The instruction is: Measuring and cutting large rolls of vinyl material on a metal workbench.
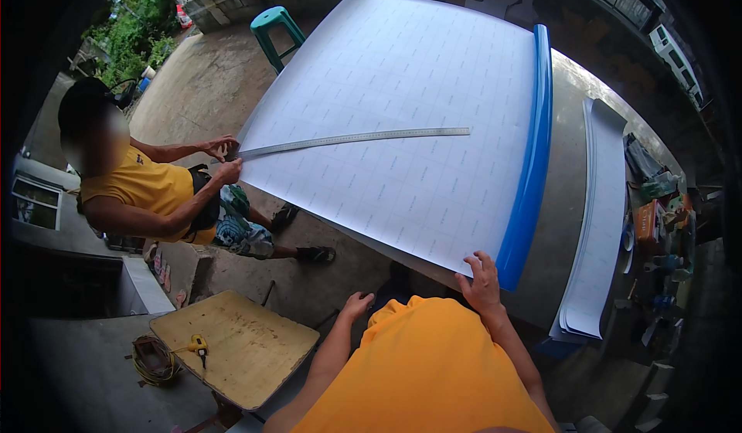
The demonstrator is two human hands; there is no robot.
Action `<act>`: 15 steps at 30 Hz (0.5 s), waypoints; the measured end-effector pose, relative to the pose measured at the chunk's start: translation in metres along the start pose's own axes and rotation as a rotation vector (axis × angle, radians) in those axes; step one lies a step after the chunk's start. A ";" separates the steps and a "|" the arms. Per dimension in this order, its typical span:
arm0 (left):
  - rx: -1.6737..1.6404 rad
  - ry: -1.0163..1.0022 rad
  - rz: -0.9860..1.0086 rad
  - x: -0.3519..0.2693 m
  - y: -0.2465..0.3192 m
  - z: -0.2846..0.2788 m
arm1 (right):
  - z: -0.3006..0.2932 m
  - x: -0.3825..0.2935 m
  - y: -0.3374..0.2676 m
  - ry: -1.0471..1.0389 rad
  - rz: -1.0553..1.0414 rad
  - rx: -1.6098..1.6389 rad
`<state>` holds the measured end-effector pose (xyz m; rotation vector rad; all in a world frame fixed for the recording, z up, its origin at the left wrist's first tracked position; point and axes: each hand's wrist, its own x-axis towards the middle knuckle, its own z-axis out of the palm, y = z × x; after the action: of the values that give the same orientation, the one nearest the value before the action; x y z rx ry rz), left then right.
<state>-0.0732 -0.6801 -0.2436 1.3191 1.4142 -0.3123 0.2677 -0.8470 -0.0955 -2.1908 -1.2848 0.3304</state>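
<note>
A broad sheet with gridded white backing paper (382,189) covers much of the table before me. Along its right side it rolls up into a glossy blue film roll (533,160). My right hand (481,279) rests at the sheet's near right corner beside this roll, fingers spread. Low by my waist, my left hand (356,304) is apart from the sheet with its fingers partly curled; nothing shows in it. A long steel ruler (371,136) lies across the sheet. At the left edge, a co-worker's hands (226,158) are at the ruler's far end and the sheet's border.
Stacked white-backed sheets (594,218) lie on the metal tabletop (565,114) at right, with clutter and an orange box (650,221) beyond. A green plastic stool (277,33) stands behind. At lower left, a wooden board table (243,346) holds a yellow power-tool-like object (199,345).
</note>
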 end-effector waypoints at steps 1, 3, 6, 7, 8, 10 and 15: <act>0.016 0.038 0.007 0.005 -0.001 -0.005 | 0.008 0.003 0.000 0.006 -0.017 -0.001; 0.022 0.072 0.012 0.016 -0.008 -0.015 | 0.023 0.008 0.000 -0.056 0.043 -0.060; 0.044 0.214 0.002 0.036 -0.024 -0.029 | 0.045 0.016 0.006 -0.044 0.100 -0.159; -0.002 0.138 -0.004 0.043 -0.029 -0.034 | 0.053 0.018 0.008 -0.019 0.060 -0.150; -0.051 0.056 -0.032 0.048 -0.034 -0.039 | 0.060 0.019 0.011 -0.001 0.085 -0.194; -0.039 0.049 -0.028 0.057 -0.039 -0.049 | 0.073 0.018 0.017 0.015 0.113 -0.244; 0.003 0.101 -0.057 0.066 -0.039 -0.065 | 0.096 0.002 0.029 -0.030 0.288 -0.314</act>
<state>-0.1226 -0.6082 -0.2931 1.3142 1.5385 -0.2884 0.2436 -0.8225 -0.1900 -2.6549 -1.0949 0.2875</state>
